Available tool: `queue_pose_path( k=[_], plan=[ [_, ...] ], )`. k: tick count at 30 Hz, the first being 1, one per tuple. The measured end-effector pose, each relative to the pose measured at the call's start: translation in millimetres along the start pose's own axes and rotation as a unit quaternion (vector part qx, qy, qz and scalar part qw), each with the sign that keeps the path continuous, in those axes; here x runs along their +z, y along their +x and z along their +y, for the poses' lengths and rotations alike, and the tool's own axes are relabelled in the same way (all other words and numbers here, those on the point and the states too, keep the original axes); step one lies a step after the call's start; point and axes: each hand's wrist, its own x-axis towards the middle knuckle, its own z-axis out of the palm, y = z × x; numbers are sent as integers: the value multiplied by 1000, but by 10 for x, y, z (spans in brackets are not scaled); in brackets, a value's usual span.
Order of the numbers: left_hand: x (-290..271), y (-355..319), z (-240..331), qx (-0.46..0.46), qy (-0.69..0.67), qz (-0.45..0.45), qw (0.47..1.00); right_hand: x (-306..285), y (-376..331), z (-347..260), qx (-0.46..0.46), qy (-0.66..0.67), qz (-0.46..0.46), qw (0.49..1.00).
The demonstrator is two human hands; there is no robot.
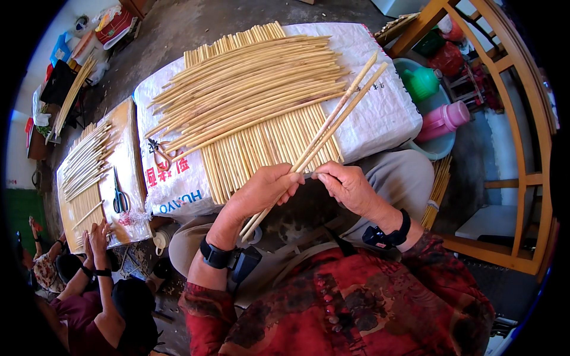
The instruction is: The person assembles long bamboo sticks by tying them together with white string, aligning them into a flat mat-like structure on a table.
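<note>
My left hand [270, 184] is closed around two long, pale peeled stalks [356, 101]. They slant up and away to the right, and their lower ends stick out below my wrist. Close beside it, my right hand [350, 184] is closed in a pinch near the stalks. Something thin may run between the hands, too small to make out. Just beyond lies a row of upright-laid stalks [270, 142], side by side like a mat. Across it rests a thick layer of crosswise stalks [249, 80]. A pair of scissors [160, 159] lies at that layer's left end.
A white woven sack [380, 113] covers the work surface. To the left, another person's hands [95, 243] are over a second table [133, 172] with stalks and dark-handled scissors [120, 200]. At right stand a basin [448, 139] holding green and pink bottles, and a wooden frame [516, 130].
</note>
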Motion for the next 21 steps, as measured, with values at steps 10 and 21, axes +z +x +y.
queue_pose_path(
  k=[10, 21],
  plan=[
    [12, 20, -1, 13, 13, 6, 1000, -34, 56, 60, -89, -33, 4, 995],
    [83, 92, -37, 40, 69, 29, 996, -39, -21, 55, -90, -28, 37, 995]
  ],
)
